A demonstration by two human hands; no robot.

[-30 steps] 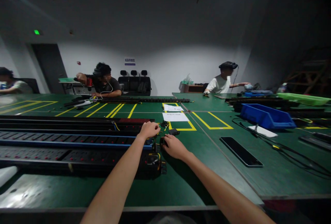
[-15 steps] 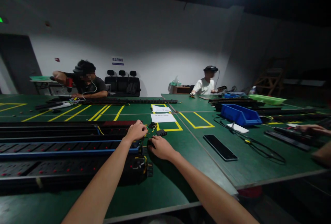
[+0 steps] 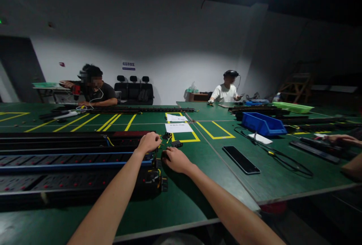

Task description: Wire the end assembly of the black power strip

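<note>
Several long black socket strips [image 3: 70, 182] lie side by side on the green table [image 3: 209, 196] at the left, one with blue edges. My left hand [image 3: 149, 142] rests at the right end of the strips, its fingers curled round something too small to make out. Just right of it, my right hand [image 3: 175, 159] is closed beside the strip ends, and what it holds is hidden under the fingers. Small black connectors [image 3: 177, 144] with coloured wires lie just beyond my hands. A black end piece [image 3: 164, 184] sticks out from the nearest strip.
A phone [image 3: 241, 159], a black cable [image 3: 288, 162] and a blue bin [image 3: 263, 124] are on the right. White papers [image 3: 178, 127] lie ahead. One person [image 3: 102, 92] holds a red drill at the far left; another [image 3: 224, 92] sits far back. A person's hand [image 3: 342, 139] is at the right edge.
The person at the far left has lowered the arm with the drill slightly. The object held by the far seated person has changed position. My hands have hardly moved.
</note>
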